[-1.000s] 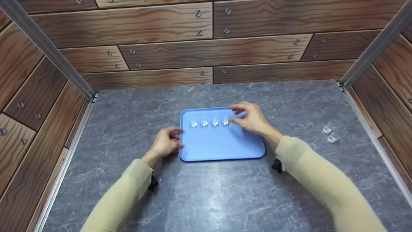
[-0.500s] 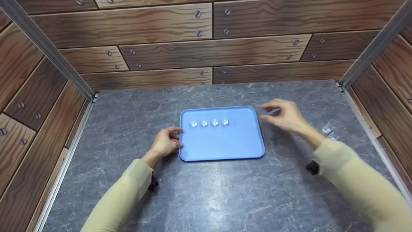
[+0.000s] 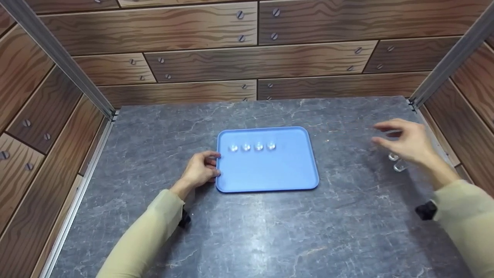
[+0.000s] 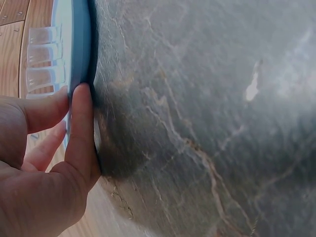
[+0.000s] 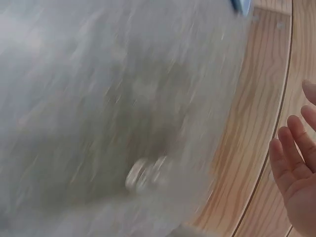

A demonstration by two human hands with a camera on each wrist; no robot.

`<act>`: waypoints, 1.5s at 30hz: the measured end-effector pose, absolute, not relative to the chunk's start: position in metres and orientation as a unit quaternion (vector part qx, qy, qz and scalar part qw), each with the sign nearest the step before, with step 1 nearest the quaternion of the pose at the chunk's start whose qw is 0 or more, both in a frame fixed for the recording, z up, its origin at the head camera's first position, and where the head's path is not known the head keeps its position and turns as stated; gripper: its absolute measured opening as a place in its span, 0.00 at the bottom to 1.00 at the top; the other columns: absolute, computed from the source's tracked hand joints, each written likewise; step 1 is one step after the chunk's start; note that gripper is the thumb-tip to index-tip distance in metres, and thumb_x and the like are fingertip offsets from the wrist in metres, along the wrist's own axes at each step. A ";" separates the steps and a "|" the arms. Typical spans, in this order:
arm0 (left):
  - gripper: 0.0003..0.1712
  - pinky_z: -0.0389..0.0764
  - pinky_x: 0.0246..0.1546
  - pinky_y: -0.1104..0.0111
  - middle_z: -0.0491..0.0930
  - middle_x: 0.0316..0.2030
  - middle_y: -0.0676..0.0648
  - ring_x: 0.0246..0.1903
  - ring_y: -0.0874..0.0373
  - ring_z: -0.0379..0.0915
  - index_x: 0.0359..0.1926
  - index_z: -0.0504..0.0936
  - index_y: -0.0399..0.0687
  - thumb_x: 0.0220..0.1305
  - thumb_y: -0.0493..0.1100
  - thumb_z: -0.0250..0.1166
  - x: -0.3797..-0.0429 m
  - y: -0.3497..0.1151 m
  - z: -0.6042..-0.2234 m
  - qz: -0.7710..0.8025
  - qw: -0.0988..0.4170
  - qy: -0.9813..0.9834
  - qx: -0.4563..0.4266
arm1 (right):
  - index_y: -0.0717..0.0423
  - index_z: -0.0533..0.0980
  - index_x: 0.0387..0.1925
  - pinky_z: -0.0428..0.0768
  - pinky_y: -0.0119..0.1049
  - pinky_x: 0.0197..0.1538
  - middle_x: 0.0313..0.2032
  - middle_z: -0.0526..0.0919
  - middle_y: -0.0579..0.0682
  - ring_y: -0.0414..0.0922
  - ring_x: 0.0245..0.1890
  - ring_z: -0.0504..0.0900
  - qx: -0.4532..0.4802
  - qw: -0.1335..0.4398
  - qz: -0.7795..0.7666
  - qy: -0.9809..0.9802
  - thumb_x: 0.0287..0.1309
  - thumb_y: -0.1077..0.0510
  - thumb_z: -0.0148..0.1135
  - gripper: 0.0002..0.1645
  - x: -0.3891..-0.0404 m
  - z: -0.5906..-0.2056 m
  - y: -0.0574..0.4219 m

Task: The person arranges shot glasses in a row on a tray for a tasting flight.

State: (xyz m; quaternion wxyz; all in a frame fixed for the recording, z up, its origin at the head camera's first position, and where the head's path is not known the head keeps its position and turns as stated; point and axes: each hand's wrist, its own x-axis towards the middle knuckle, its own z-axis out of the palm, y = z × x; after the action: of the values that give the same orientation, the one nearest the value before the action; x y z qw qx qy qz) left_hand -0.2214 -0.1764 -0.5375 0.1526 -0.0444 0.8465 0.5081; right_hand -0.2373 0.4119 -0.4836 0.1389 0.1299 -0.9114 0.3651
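Observation:
A blue tray lies on the table, and my left hand grips its left rim. In the left wrist view, thumb and fingers of the left hand pinch the tray edge. Several small clear cups stand in a row across the tray's back half. My right hand is in the air at the right, fingers apart and holding nothing. It partly covers two loose clear cups on the table. Those cups are motion-blurred in the right wrist view, off to the side of the spread fingers.
The grey marbled table is bounded by wood-patterned panels at the back and both sides. Metal posts stand at the back corners. The right side panel is close beyond the right hand.
My right hand has left the last cup of the row and swung right, off the tray, to over the two loose cups. The left hand has stayed on the rim.

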 end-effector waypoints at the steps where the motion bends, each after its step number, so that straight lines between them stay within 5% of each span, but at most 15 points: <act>1: 0.34 0.96 0.36 0.65 0.81 0.48 0.41 0.41 0.55 0.82 0.70 0.85 0.44 0.64 0.22 0.73 -0.221 -0.176 -0.537 0.508 0.152 0.847 -0.045 | 0.66 0.90 0.53 0.79 0.05 0.47 0.42 0.80 0.11 0.10 0.41 0.78 0.121 0.140 0.360 -0.914 0.53 0.70 0.85 0.23 -0.235 -0.486 0.420; 13: 0.34 0.95 0.34 0.67 0.81 0.48 0.42 0.41 0.56 0.81 0.69 0.86 0.44 0.64 0.23 0.74 -0.222 -0.177 -0.540 0.514 0.152 0.843 -0.041 | 0.69 0.88 0.55 0.79 0.06 0.46 0.45 0.78 0.06 0.10 0.43 0.79 0.044 0.112 0.370 -0.921 0.55 0.67 0.85 0.25 -0.212 -0.515 0.481; 20: 0.33 0.95 0.35 0.67 0.81 0.49 0.41 0.41 0.56 0.82 0.70 0.85 0.44 0.65 0.23 0.73 -0.221 -0.177 -0.539 0.508 0.155 0.846 -0.043 | 0.66 0.88 0.58 0.79 0.13 0.30 0.32 0.74 0.05 0.09 0.32 0.76 -0.012 0.075 0.329 -0.941 0.62 0.57 0.84 0.26 -0.209 -0.521 0.490; 27: 0.33 0.95 0.35 0.67 0.80 0.48 0.42 0.41 0.55 0.81 0.70 0.85 0.44 0.64 0.23 0.73 -0.222 -0.177 -0.539 0.510 0.155 0.845 -0.044 | 0.69 0.87 0.57 0.78 0.16 0.27 0.25 0.75 0.05 0.13 0.27 0.77 -0.035 0.067 0.321 -0.944 0.64 0.53 0.83 0.28 -0.212 -0.522 0.488; 45: 0.34 0.96 0.35 0.65 0.82 0.49 0.40 0.41 0.56 0.83 0.70 0.86 0.44 0.64 0.23 0.74 -0.222 -0.177 -0.539 0.511 0.148 0.845 -0.040 | 0.67 0.88 0.58 0.77 0.12 0.31 0.30 0.74 0.03 0.09 0.31 0.75 -0.030 0.082 0.327 -0.941 0.65 0.56 0.81 0.25 -0.221 -0.520 0.476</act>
State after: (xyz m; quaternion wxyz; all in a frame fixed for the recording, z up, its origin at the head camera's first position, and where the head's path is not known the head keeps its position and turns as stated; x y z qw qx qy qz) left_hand -0.2218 -0.1767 -0.5386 0.1482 -0.0403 0.8455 0.5114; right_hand -0.2214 0.4763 -0.5195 0.0819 -0.0300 -0.9410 0.3269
